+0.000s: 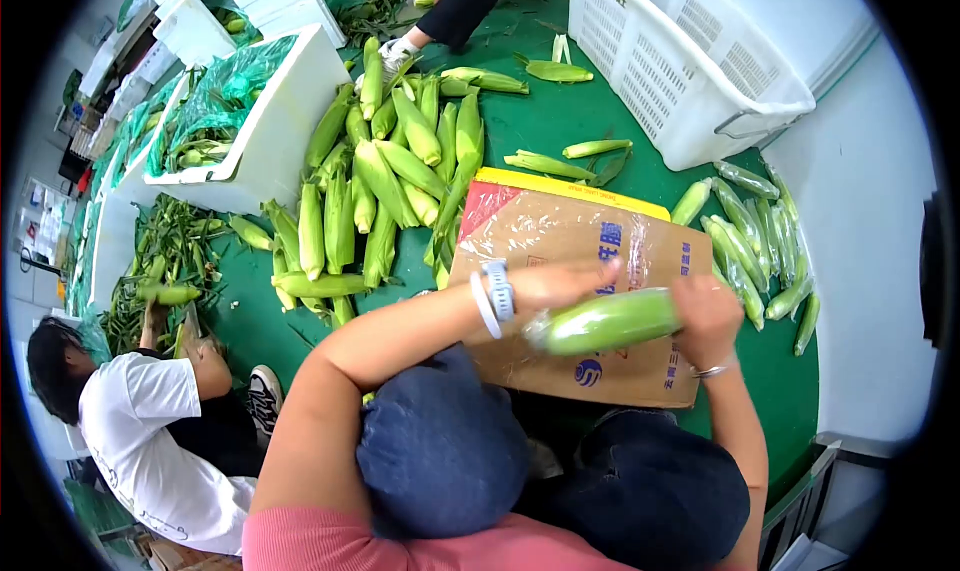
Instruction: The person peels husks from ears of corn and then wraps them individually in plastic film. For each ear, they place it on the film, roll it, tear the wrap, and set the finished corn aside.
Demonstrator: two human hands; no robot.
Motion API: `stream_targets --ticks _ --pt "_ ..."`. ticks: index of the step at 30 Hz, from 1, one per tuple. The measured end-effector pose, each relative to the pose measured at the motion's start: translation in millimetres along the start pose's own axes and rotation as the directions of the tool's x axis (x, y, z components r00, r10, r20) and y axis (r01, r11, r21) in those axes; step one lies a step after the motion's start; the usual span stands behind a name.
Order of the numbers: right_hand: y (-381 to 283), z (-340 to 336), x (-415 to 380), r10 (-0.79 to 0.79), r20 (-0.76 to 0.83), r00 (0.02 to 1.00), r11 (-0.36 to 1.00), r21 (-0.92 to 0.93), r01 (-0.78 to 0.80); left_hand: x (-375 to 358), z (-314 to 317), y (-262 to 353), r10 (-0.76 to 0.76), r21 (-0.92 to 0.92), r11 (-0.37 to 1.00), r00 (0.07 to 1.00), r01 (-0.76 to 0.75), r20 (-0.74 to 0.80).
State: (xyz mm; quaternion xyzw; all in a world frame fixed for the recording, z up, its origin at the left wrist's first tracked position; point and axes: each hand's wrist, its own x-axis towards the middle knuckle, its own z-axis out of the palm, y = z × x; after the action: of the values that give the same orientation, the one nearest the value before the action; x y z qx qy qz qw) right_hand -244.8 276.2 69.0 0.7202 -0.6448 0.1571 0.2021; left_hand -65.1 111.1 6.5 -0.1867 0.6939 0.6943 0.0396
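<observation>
My right hand (708, 319) is closed around one end of a green ear of corn (615, 321), which has clear plastic film wrapped about it. The ear lies sideways above a cardboard box (635, 241) in front of my knees. My left hand (565, 283), with a pale watch and a white band at the wrist, is stretched out just above the ear's other end, blurred by motion. Its fingers reach toward the box's printed side. Clear film covers part of the box top, and a yellow strip (570, 193) runs along its far edge.
A pile of unwrapped corn (390, 176) lies left of the box. Film-wrapped ears (755, 236) lie to the right, below a white plastic crate (690, 66). White foam boxes (270, 111) stand at left. A co-worker (150, 421) sits there among husks; another person's leg (465, 11) shows beyond.
</observation>
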Motion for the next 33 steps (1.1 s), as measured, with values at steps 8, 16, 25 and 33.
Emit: stream_targets --ticks 8,16,25,33 --pt "221 14 -129 0.708 0.006 0.706 0.688 -0.229 -0.689 -31 -174 -178 -0.002 0.099 0.923 0.260 0.372 -0.966" --pt "91 55 -59 0.604 0.386 0.697 0.722 0.105 -0.684 -43 -151 -181 -0.249 -0.096 0.931 0.422 0.353 -0.872" --pt "25 50 -47 0.448 0.437 0.780 0.788 0.219 -0.575 -53 -101 -231 -0.470 -0.408 0.882 0.526 0.238 -0.709" --pt "23 37 -46 0.456 0.445 0.771 0.731 0.307 -0.609 -158 -101 -104 0.127 -0.920 0.138 0.928 -0.366 -0.350"
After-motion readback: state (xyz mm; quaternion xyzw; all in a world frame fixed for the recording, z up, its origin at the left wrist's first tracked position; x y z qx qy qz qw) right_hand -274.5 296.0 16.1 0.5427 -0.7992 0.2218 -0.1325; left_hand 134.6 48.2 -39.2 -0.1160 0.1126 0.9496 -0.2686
